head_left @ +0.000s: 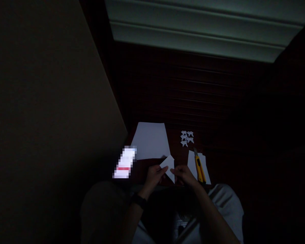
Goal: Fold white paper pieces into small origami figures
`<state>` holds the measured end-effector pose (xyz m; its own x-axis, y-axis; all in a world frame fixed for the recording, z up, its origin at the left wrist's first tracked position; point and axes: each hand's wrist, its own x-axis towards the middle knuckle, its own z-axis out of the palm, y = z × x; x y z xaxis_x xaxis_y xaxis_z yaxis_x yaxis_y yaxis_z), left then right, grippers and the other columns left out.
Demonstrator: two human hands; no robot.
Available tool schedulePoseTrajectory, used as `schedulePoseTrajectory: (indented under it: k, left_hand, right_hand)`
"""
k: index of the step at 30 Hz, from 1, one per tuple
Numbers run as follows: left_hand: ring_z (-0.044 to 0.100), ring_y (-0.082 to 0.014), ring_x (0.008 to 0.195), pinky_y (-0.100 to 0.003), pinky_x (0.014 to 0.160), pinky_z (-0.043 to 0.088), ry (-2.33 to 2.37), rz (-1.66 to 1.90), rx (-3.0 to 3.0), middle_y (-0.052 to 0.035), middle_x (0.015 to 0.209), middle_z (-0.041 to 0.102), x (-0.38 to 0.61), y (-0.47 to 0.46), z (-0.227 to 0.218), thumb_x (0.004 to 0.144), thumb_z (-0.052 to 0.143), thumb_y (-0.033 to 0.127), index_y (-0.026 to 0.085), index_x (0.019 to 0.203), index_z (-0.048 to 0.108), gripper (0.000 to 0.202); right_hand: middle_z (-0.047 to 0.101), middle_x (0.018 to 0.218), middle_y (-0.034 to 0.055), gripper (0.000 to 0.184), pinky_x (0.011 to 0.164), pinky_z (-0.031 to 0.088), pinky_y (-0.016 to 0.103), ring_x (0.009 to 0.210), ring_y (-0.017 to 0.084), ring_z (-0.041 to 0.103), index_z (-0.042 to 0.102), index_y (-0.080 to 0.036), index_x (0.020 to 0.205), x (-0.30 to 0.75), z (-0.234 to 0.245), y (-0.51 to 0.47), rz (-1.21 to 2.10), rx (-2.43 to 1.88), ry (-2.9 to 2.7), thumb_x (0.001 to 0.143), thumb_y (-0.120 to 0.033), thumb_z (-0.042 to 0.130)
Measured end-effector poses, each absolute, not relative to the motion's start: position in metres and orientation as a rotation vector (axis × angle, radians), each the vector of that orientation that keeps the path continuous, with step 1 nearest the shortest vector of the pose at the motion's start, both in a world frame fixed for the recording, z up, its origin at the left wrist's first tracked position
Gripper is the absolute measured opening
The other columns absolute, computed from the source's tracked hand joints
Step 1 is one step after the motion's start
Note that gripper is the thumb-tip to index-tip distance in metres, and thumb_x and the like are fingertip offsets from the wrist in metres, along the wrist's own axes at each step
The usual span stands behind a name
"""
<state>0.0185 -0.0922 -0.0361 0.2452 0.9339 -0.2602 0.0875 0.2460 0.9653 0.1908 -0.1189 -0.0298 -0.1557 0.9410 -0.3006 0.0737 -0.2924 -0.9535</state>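
Observation:
A folded piece of white paper (170, 164) is held up between both hands over the near edge of a dark table. My left hand (155, 173) pinches its left side, the thumb lying on top. On the opposite side, my right hand (183, 173) grips the paper's right edge between thumb and fingers. The paper has a pointed top and a point at the bottom. Just beyond it lies a large white sheet (151, 140). To the right, a yellow utility knife (200, 169) rests on smaller white paper pieces (191, 162).
Several small folded paper figures (187, 138) sit at the table's back right. A lit screen (125, 162), blurred out, is left of the hands. A wall (53, 101) rises on the left, and pale slats (193, 27) run across the top. The room is dark.

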Motion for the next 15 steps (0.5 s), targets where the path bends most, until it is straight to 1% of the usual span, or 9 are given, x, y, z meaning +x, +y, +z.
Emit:
schedulePoseTrajectory:
  k: [3, 7, 10, 15]
  left_hand:
    - [0.041, -0.0064, 0.032, -0.018, 0.031, 0.026, 1.155, 0.808, 1.174, 0.0004, 0.046, 0.054, 0.019, -0.092, -0.035, 0.068, 0.055, 0.054, 0.011, 0.063, 0.058, 0.043]
    - [0.042, -0.0063, 0.032, -0.018, 0.032, 0.025, 1.141, 0.760, 1.208, -0.0013, 0.049, 0.056, 0.018, -0.093, -0.028, 0.070, 0.052, 0.056, 0.010, 0.067, 0.062, 0.047]
    - [0.044, -0.0067, 0.036, -0.017, 0.034, 0.026, 1.095, 0.721, 1.259, -0.0029, 0.052, 0.059, 0.017, -0.094, -0.024, 0.070, 0.052, 0.056, 0.010, 0.072, 0.066, 0.048]
    - [0.046, -0.0075, 0.038, -0.017, 0.034, 0.027, 1.024, 0.659, 1.302, -0.0046, 0.056, 0.061, 0.015, -0.094, -0.021, 0.072, 0.050, 0.054, 0.010, 0.074, 0.067, 0.048]
  right_hand:
    - [0.050, 0.039, -0.0041, 0.041, 0.027, 0.018, 0.018, 0.025, 0.004, 0.031, 0.051, -0.015, 0.052, 0.192, -0.030, -0.118, 1.547, -1.362, -1.205, 0.073, -0.051, 0.054]
    - [0.053, 0.042, -0.0036, 0.041, 0.027, 0.017, 0.017, 0.024, 0.004, 0.031, 0.052, -0.015, 0.056, 0.193, -0.032, -0.117, 1.560, -1.372, -1.164, 0.074, -0.052, 0.053]
    - [0.052, 0.041, -0.0038, 0.041, 0.027, 0.018, 0.017, 0.024, 0.004, 0.032, 0.052, -0.015, 0.056, 0.194, -0.034, -0.116, 1.557, -1.363, -1.148, 0.074, -0.052, 0.052]
    - [0.052, 0.041, -0.0038, 0.041, 0.027, 0.019, 0.017, 0.025, 0.004, 0.033, 0.052, -0.015, 0.057, 0.195, -0.035, -0.115, 1.555, -1.382, -1.150, 0.074, -0.053, 0.052]
